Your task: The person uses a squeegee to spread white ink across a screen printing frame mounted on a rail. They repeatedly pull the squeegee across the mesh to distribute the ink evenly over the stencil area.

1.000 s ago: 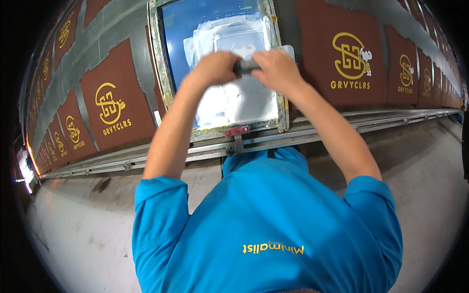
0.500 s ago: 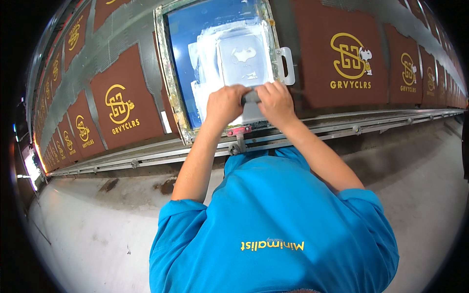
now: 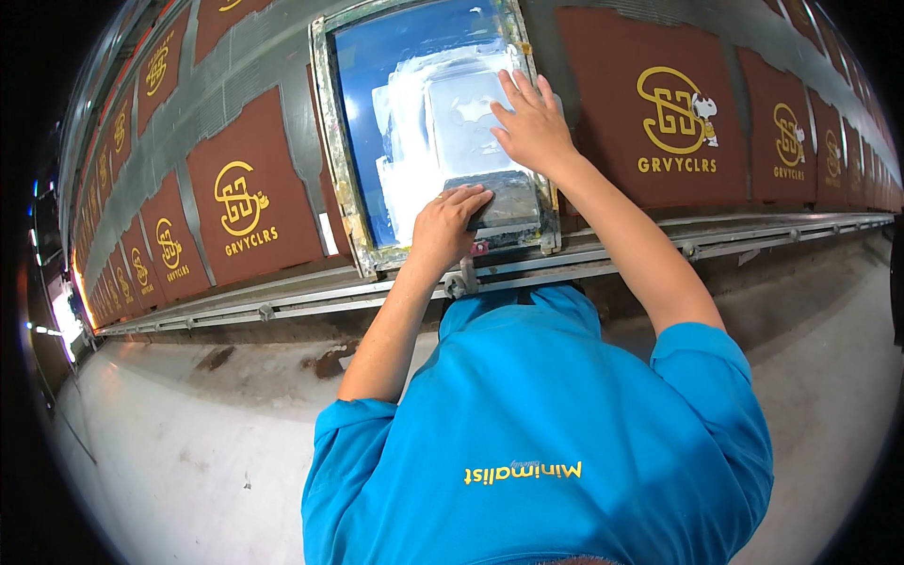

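A screen-printing frame (image 3: pixel 355 223) with blue mesh (image 3: pixel 414 40) lies in front of me, tilted slightly. White ink (image 3: pixel 407 132) covers the middle of the mesh, around a pale rectangular design area (image 3: pixel 468 121). At the near end of the frame rests a grey squeegee (image 3: pixel 513 196). My left hand (image 3: pixel 446 222) lies on the squeegee's left end, fingers stretched out over it. With fingers spread, my right hand (image 3: pixel 533 124) is over the frame's right side, hiding the pale side handle there. Whether it touches the frame I cannot tell.
Brown printed fabric panels (image 3: pixel 650 179) line the long grey table on both sides. Metal rails (image 3: pixel 612 247) run along its near edge, with a clamp (image 3: pixel 460 280) below the frame. A pale floor (image 3: pixel 188 443) lies behind the rails.
My right hand has let go of the squeegee and moved up to the frame's right side, fingers spreading. The squeegee now lies lower, with only my left hand on it.
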The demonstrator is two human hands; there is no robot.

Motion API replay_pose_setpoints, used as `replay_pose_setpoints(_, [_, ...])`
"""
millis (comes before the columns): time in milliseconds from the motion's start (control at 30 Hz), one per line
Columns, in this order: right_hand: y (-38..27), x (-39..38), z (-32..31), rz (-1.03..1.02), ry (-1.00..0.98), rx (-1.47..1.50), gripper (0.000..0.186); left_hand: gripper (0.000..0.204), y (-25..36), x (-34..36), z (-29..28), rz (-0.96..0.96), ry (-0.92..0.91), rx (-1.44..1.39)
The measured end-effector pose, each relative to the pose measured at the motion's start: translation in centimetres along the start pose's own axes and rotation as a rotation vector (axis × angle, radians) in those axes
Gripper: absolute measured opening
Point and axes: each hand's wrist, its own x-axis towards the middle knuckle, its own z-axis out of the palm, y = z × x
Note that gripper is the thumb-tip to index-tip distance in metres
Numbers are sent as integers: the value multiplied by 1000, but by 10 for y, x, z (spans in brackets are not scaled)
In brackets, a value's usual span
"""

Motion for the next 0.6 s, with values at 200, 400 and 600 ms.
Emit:
replay_pose_setpoints(200, [-8, 13, 22, -12, -89, -84, 31, 64, 4, 3, -6, -49, -56, -67])
replay_pose_setpoints(400, [35, -16, -5, 479, 413, 324, 28, 49, 10, 4, -13, 15, -109, 34])
replay_pose_setpoints(600, [33, -22, 45, 888, 267, 835, 49, 41, -18, 104, -64, 22, -368, 118])
